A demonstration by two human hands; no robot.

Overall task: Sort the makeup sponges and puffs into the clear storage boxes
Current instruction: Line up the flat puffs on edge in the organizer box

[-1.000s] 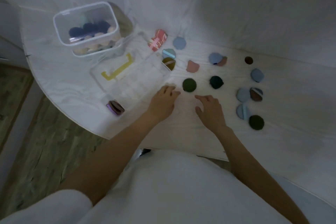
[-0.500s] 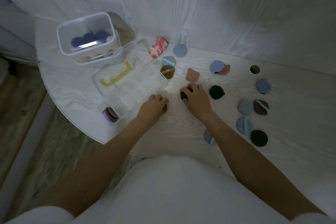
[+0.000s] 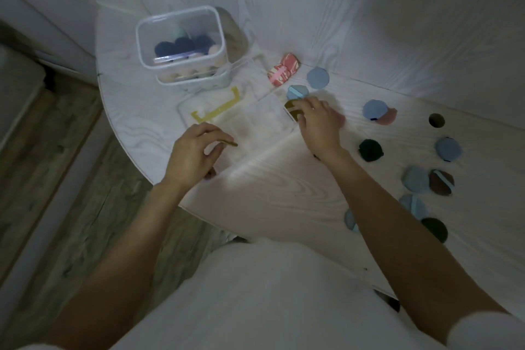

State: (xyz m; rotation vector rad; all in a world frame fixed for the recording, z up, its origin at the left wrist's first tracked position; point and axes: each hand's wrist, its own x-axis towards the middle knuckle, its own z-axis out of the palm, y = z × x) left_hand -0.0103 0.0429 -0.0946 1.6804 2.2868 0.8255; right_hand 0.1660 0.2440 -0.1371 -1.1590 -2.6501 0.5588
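My left hand pinches a thin dark olive puff just above the flat clear divided box, which has a yellow handle. My right hand reaches left, its fingertips touching an olive puff with a strap at the box's right end. A light blue puff lies just behind it. The tall clear box at the back left holds dark blue and beige sponges. Several more puffs lie on the table to the right, among them a dark green one.
Pink marbled sponges and a blue puff lie by the back wall. Blue, brown and dark puffs are spread at the right. A round hole is in the white table. The table's curved edge runs in front of me.
My left hand now holds a dark puff and has moved up over the flat box. My right hand left the dark green puff's spot and reached up to the olive strapped puff.
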